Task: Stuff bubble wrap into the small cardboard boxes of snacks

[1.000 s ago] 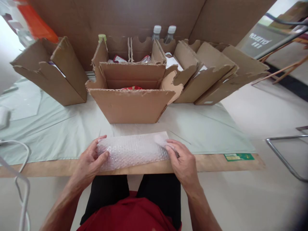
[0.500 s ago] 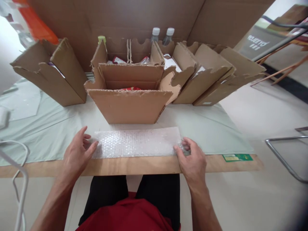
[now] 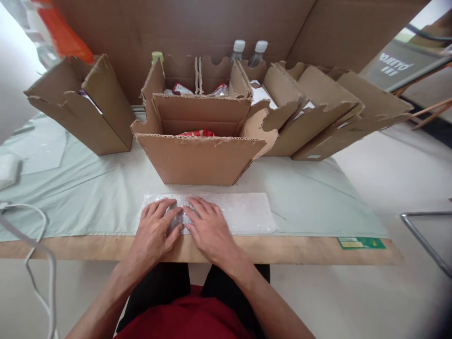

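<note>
Head view: you look down at a sheet of bubble wrap (image 3: 229, 214) lying flat on the desk (image 3: 300, 245), just in front of the open cardboard box (image 3: 201, 157).
Left hand: your left hand (image 3: 155, 230) lies palm down with fingers spread on the left part of the sheet, gripping nothing.
Right hand: your right hand (image 3: 208, 228) lies flat just beside the left, fingers extended over the same part of the sheet, also holding nothing.
Hands together: both hands press side by side; whether anything sits under them you cannot tell, since the palms cover that patch.
Sheet: it lies unrolled, its long side running parallel to the box's front wall, its right part bare and flat.
Box: it stands upright with flaps open, something red (image 3: 196, 133) showing low inside.
Behind the box: more cardboard trays (image 3: 318, 117), and two bottles (image 3: 249, 52) stand against the brown board.
Left of the box: another tilted carton (image 3: 84, 108) rests on the pale cloth (image 3: 88, 197).
Done so far: judging by the layout, the wrap is spread and smoothed down.
Left to do: nothing is wrapped in it yet, and no item lies on its bare part.
</note>
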The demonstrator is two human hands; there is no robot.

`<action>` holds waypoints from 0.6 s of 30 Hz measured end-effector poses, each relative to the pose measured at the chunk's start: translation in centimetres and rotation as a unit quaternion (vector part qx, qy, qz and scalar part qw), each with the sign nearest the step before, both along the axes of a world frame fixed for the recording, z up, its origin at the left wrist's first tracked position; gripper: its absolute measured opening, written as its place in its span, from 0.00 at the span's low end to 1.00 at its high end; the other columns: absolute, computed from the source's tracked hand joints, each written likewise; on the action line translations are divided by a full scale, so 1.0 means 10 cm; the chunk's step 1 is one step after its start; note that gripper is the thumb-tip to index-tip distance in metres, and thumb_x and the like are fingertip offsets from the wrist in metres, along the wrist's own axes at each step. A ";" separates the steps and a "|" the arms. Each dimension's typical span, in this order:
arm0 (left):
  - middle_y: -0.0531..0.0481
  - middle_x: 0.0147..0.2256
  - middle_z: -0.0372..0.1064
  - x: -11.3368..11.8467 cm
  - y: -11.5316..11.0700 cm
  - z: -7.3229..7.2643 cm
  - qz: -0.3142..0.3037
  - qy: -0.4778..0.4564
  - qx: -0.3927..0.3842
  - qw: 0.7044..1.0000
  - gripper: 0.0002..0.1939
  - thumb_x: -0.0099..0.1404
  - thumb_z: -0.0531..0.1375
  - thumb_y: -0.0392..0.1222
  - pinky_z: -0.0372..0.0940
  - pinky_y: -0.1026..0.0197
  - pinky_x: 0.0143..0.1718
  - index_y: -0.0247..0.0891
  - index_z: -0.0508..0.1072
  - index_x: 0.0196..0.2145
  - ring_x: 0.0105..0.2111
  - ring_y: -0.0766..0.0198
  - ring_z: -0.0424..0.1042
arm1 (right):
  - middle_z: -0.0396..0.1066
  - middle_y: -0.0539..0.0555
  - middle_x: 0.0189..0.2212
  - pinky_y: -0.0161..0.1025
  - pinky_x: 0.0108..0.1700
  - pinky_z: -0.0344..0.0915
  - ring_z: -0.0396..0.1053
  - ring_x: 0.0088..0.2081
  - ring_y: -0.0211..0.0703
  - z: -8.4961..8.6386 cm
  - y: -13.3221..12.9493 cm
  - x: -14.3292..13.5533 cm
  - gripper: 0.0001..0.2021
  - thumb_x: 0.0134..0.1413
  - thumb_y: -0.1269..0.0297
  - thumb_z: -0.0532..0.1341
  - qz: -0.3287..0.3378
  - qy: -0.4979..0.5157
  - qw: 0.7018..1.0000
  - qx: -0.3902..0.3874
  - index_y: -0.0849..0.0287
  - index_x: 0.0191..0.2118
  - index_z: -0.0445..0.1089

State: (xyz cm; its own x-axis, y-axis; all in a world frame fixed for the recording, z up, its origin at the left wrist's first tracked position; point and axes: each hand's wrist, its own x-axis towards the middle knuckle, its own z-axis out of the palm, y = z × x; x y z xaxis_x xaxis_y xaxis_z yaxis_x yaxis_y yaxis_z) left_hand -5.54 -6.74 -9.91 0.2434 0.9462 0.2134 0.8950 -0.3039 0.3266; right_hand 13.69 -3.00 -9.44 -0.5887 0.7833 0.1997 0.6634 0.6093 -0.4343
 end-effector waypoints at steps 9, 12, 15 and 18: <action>0.38 0.59 0.69 -0.06 -0.04 -0.04 0.060 -0.095 0.055 0.992 0.15 0.70 0.57 0.42 0.62 0.39 0.62 0.42 0.76 0.51 0.61 0.44 0.66 | 0.77 0.66 0.52 0.64 0.55 0.68 0.74 0.54 0.66 -0.17 0.02 2.04 0.21 0.67 0.50 0.53 -0.313 -0.050 0.937 0.146 0.56 0.51 0.76; 0.36 0.57 0.69 -0.22 -0.09 0.04 0.190 -0.069 0.088 0.975 0.15 0.71 0.57 0.44 0.63 0.38 0.60 0.40 0.76 0.51 0.59 0.43 0.67 | 0.76 0.65 0.55 0.61 0.56 0.68 0.73 0.57 0.63 -0.07 0.15 1.90 0.22 0.66 0.50 0.53 -0.265 -0.017 0.955 0.130 0.55 0.56 0.73; 0.35 0.53 0.71 -0.36 -0.12 0.05 0.253 0.007 0.057 0.966 0.17 0.68 0.59 0.49 0.63 0.35 0.58 0.37 0.76 0.49 0.56 0.39 0.67 | 0.72 0.66 0.59 0.65 0.55 0.66 0.70 0.60 0.65 -0.04 0.36 1.54 0.25 0.63 0.49 0.52 -0.234 -0.035 0.969 0.072 0.58 0.55 0.73; 0.33 0.53 0.71 -0.35 -0.11 -0.01 0.263 0.015 0.036 0.964 0.13 0.65 0.60 0.48 0.63 0.36 0.57 0.36 0.76 0.40 0.56 0.37 0.66 | 0.74 0.65 0.57 0.65 0.55 0.66 0.71 0.58 0.66 -0.02 0.50 1.36 0.21 0.58 0.49 0.52 -0.226 -0.046 0.973 0.009 0.57 0.41 0.75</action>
State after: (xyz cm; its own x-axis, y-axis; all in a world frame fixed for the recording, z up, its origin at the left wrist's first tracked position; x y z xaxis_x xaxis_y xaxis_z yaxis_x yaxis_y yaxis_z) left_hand -9.01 -7.82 -10.00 -0.2587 0.9237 0.2826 0.9404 0.1739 0.2924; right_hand 27.28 2.01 -9.62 -0.2015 0.9630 0.1791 0.9005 0.2541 -0.3530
